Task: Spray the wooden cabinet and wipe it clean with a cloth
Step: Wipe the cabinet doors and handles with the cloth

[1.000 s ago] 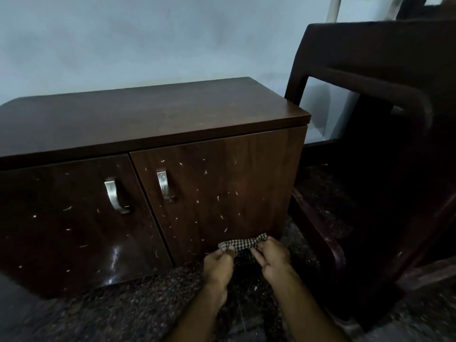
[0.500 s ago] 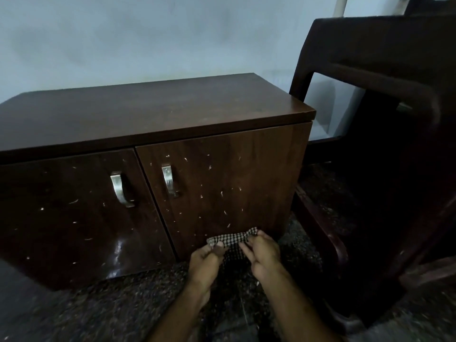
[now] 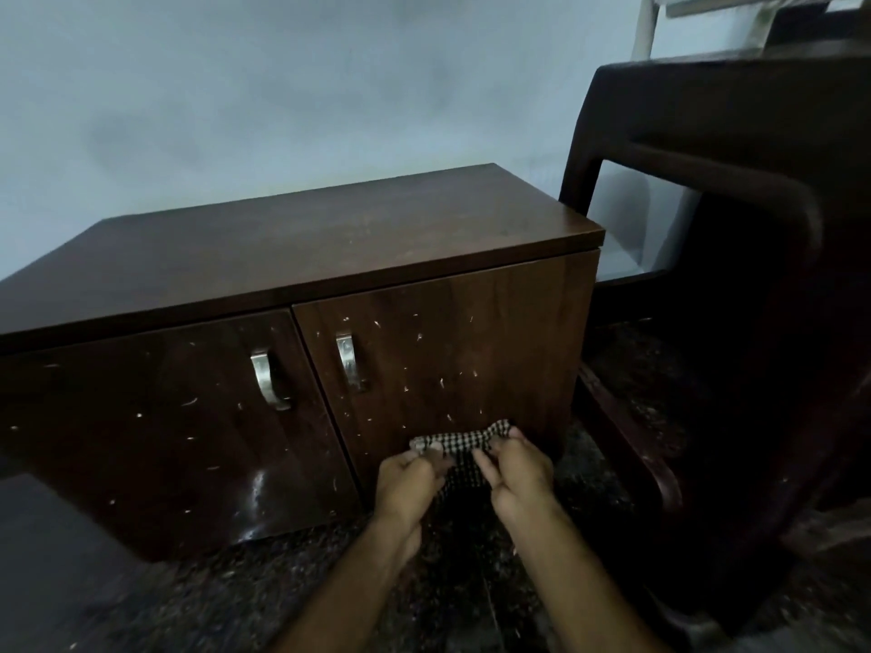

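Both hands, left (image 3: 407, 480) and right (image 3: 518, 473), are gripping a checkered cloth (image 3: 459, 443) near the speckled wooden cabinet's (image 3: 330, 247) right door (image 3: 452, 360).

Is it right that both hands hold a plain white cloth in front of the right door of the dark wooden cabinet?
Not quite. The head view shows the cloth is black-and-white checked, not plain white. Both the left hand and the right hand do hold it before the right door of the dark wooden cabinet.

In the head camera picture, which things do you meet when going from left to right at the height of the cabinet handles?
Left metal door handle → right metal door handle → speckled brown wooden right cabinet door → dark brown chair.
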